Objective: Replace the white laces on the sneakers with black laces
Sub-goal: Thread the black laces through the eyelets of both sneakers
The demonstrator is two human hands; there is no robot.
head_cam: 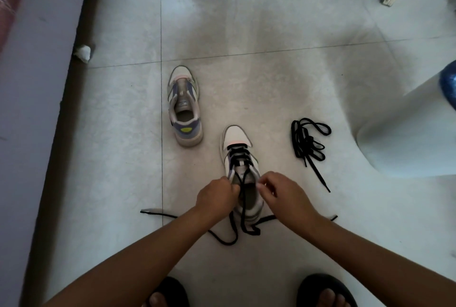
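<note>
A pale sneaker [237, 144] stands on the tiled floor in the middle, toe pointing away from me, with a black lace [243, 210] threaded through its lower eyelets. My left hand [217, 195] grips the sneaker's left collar edge and the lace there. My right hand [278, 192] pinches the right collar edge near the top eyelet. Both loose lace ends trail over the heel onto the floor. A second sneaker [184, 107] without any lace stands farther away to the left. A bundled spare black lace [308, 145] lies to the right.
A dark skirting board [71, 99] and a wall run along the left. A crumpled white scrap [84, 53] lies beside it. A white rounded object [407, 139] stands at the right. My feet in black sandals [170, 292] are at the bottom edge.
</note>
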